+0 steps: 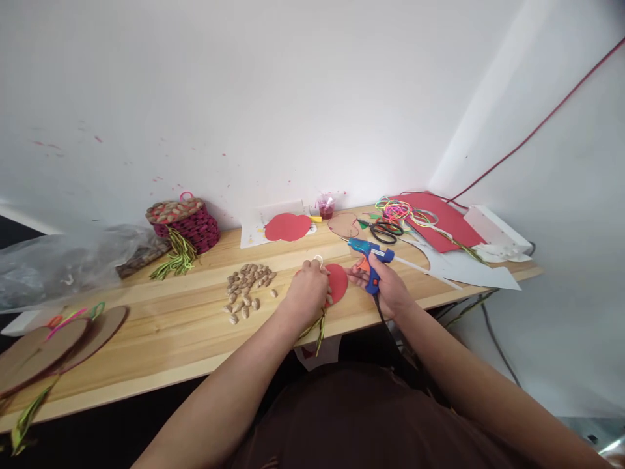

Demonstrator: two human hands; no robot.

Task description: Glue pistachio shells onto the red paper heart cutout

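Right now the left hand (306,291) is curled down over a red paper disc (338,282) near the front edge of the wooden table (161,326), fingers closed, pinning the disc and what looks like a shell at the fingertips; I can't tell exactly what is pinched. Green-yellow strands (318,329) stick out under that wrist and hang past the table edge. The right hand (388,286) is wrapped shut around the blue glue gun (367,254), which sits just beside the disc.

Risks, as I judge them:
- Hot glue near bare fingertips on the disc: burn if the gun drifts.
- Glue gun cord (385,326) drops off the table edge between the arms; a snag could jerk the gun.
- Loose shells (247,286) lie close to the left forearm; a sweep would scatter them.
- Strands overhanging the edge could pull the disc off if caught.

Counts:
- Glue gun: one.
- Scissors (385,231): one pair.
- Red discs: two, the second red disc (288,227) sits at the back by the wall.
- Woven basket (185,221): one.
- Shells: a pile, roughly thirty, too small to count exactly.
- Neon cords (398,210): one tangle.
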